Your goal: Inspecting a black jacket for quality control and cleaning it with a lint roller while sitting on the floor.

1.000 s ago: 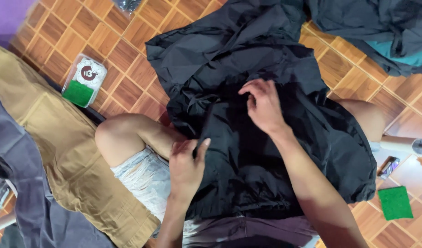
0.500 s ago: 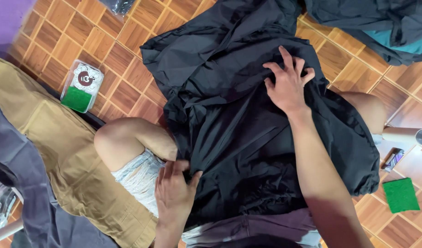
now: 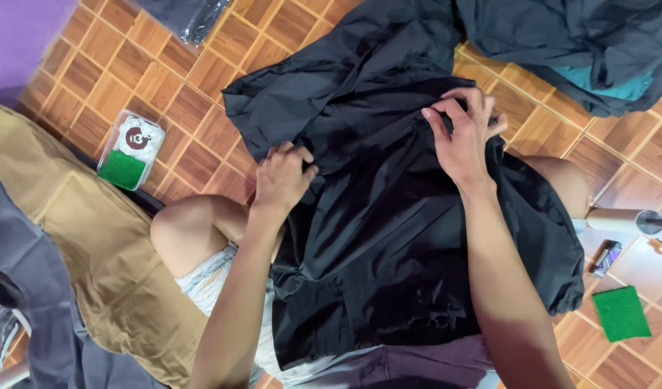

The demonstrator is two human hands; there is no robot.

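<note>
Garment: black garment (image 3: 388, 216) of thin, creased fabric, draped over the seated person's lap and knees, its far part spilling onto the floor.
Left hand: left hand (image 3: 282, 176) closed on a fold at the garment's left edge, just above the bare left knee (image 3: 183, 227), fingers curled into the cloth.
Right hand: right hand (image 3: 464, 133) at the far right part of the garment, fingertips pinching a gathered ridge of fabric.
Step in hand: judged as gripping and arranging the far edge of the garment, both hands on the same cross line of cloth.
Next move calls for: an even hold at both points and equal tension between them, so that the slippery fabric does not bunch or slide off the knees.
Floor: wooden parquet floor (image 3: 201, 79), square tiles.
Left side: tan cloth (image 3: 79, 245) spread flat; grey cloth (image 3: 28, 288) near it; small clear box (image 3: 131, 149) with a green pad inside, well apart from the garment.
Far right: second dark garment (image 3: 583, 43) with a teal lining, separate from the held one.
Near right: green pad (image 3: 621, 313) and a small dark object (image 3: 606, 258) on the floor; a pale tube (image 3: 619, 220) just beyond the right knee.
</note>
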